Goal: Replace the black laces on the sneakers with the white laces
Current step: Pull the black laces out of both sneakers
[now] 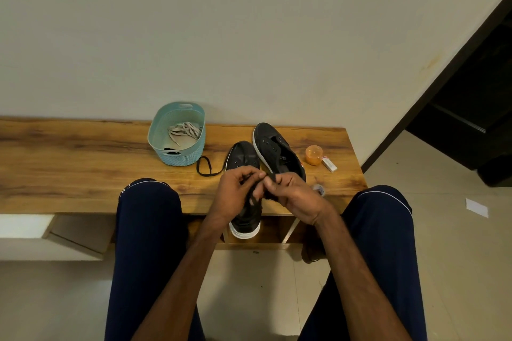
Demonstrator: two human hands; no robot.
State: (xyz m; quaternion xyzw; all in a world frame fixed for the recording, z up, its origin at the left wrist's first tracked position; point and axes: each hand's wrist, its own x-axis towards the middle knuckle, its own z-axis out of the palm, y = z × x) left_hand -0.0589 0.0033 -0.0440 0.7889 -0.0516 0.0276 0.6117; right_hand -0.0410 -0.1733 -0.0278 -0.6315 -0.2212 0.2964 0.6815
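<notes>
Near sneaker (243, 155), far sneaker (273, 144): black uppers, white sole edges.
Black lace (206, 169): plain black.
White laces (184, 130): off-white (greyish in this light).
Basket (180, 159): pale blue, woven-look ptn.
Table (83, 163): warm brown wood grain w/ dark streaks.
Cup (314, 155): orange.
Small box (329, 164): white w/ red.
Trousers (146, 230): navy, thin white piping.

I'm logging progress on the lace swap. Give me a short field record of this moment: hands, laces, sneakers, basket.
left hand: pinches the black lace above the near sneaker
right hand: pinches the same lace, beside the left hand
black lace: loop trails on the table
far sneaker: visible eyelets empty
white laces: in the blue basket
extras: orange cup, small white box
</notes>
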